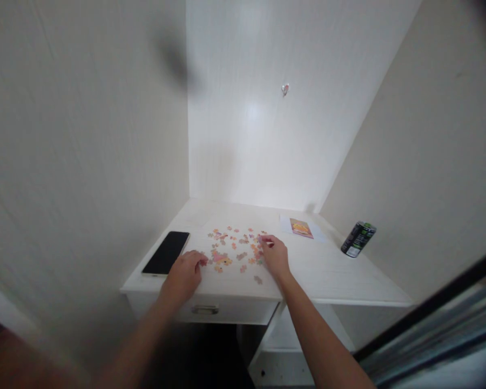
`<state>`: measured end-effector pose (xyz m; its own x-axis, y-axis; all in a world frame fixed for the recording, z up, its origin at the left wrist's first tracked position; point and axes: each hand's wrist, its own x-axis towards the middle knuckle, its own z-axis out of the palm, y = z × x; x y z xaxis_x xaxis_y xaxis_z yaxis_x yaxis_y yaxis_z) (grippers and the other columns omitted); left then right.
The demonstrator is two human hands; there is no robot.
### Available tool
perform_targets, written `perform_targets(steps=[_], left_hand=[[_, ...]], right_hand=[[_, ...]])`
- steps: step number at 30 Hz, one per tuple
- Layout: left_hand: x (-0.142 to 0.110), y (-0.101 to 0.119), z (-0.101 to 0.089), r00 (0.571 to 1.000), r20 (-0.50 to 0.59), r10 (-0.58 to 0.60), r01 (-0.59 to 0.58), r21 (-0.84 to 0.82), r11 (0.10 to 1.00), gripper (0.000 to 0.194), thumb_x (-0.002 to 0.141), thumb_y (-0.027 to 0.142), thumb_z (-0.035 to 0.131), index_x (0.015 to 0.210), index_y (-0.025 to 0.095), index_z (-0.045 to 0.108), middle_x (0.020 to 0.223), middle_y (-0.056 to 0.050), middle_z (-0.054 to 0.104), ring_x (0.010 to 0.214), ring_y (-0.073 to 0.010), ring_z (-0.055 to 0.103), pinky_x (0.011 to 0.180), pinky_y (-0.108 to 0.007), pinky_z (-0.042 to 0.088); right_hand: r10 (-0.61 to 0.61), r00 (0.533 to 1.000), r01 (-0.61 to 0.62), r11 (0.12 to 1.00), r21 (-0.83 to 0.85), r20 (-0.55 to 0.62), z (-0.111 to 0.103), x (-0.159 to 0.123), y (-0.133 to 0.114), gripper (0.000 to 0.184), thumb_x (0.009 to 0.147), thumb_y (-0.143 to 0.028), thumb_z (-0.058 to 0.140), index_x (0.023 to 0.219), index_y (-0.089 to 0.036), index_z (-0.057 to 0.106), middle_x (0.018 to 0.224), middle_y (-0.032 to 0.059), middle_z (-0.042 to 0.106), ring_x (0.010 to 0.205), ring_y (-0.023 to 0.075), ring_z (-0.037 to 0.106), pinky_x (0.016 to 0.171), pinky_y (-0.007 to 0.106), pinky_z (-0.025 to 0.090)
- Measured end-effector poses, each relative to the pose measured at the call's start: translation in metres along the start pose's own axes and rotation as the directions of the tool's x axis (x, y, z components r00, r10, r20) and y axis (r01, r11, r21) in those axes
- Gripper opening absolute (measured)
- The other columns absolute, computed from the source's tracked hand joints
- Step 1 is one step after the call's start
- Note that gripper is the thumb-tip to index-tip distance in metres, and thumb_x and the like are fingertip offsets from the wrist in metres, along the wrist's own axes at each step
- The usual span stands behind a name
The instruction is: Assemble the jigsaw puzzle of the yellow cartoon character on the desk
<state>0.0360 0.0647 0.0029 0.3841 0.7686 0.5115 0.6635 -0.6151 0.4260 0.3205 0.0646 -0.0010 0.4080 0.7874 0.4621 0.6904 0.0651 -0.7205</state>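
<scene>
Loose jigsaw puzzle pieces (242, 255) in pink, orange and yellow lie scattered over the middle of the white desk. A small joined patch of puzzle (222, 259), pink and yellow, sits at the left of them. My left hand (186, 272) rests on the desk just left of that patch, its fingers curled and closed; whether anything is between the fingertips is too small to tell. At the right side of the scatter, my right hand (275, 254) pinches a puzzle piece (261, 239) between thumb and forefinger.
A dark-screened phone (166, 253) lies left of my left hand. A picture card (301, 228) lies on white paper at the back right, and a dark can (358, 239) stands by the right wall. Below the desk's front edge is a drawer handle (205, 309).
</scene>
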Motion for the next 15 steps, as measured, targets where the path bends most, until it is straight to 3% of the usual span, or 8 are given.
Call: perform_targets(steps=[3, 8, 11, 15], left_hand=[[-0.001, -0.002, 0.002, 1.0, -0.03, 0.002, -0.002, -0.001, 1.0, 0.028, 0.082, 0.006, 0.039, 0.088, 0.019, 0.063, 0.091, -0.006, 0.068, 0.091, -0.0194, 0.062, 0.09, -0.036, 0.048], [-0.004, -0.006, 0.008, 0.996, -0.083, -0.014, 0.015, 0.008, 1.0, 0.025, 0.085, 0.008, 0.04, 0.094, 0.017, 0.062, 0.096, -0.008, 0.066, 0.097, -0.0216, 0.06, 0.093, -0.041, 0.046], [-0.005, -0.008, 0.011, 0.996, -0.093, -0.017, 0.017, 0.003, 1.0, 0.025, 0.086, 0.009, 0.041, 0.096, 0.016, 0.062, 0.097, -0.007, 0.065, 0.097, -0.0214, 0.058, 0.094, -0.042, 0.046], [-0.005, -0.008, 0.011, 0.995, -0.101, -0.019, 0.018, -0.008, 1.0, 0.023, 0.086, 0.009, 0.043, 0.096, 0.016, 0.062, 0.097, -0.007, 0.064, 0.097, -0.0214, 0.057, 0.094, -0.042, 0.045]], right_hand=[[-0.094, 0.979, 0.122, 0.98, -0.155, 0.179, -0.001, 0.024, -0.004, 0.029, 0.082, -0.015, 0.049, 0.1, -0.018, 0.072, 0.101, 0.0087, 0.073, 0.09, 0.0193, 0.064, 0.084, 0.032, 0.045], [-0.111, 0.873, 0.287, 0.904, -0.316, 0.475, -0.002, 0.058, -0.007, 0.032, 0.072, -0.007, 0.057, 0.093, -0.023, 0.075, 0.097, 0.0057, 0.074, 0.092, 0.0204, 0.064, 0.087, 0.031, 0.043], [-0.087, 0.818, 0.329, 0.882, -0.338, 0.569, -0.001, 0.07, -0.006, 0.035, 0.07, -0.006, 0.058, 0.095, -0.023, 0.075, 0.096, 0.0047, 0.074, 0.089, 0.0186, 0.064, 0.082, 0.028, 0.044], [-0.064, 0.786, 0.303, 0.907, -0.293, 0.615, 0.001, 0.081, -0.004, 0.039, 0.064, -0.003, 0.06, 0.097, -0.017, 0.075, 0.092, 0.0065, 0.073, 0.083, 0.0175, 0.063, 0.076, 0.025, 0.044]])
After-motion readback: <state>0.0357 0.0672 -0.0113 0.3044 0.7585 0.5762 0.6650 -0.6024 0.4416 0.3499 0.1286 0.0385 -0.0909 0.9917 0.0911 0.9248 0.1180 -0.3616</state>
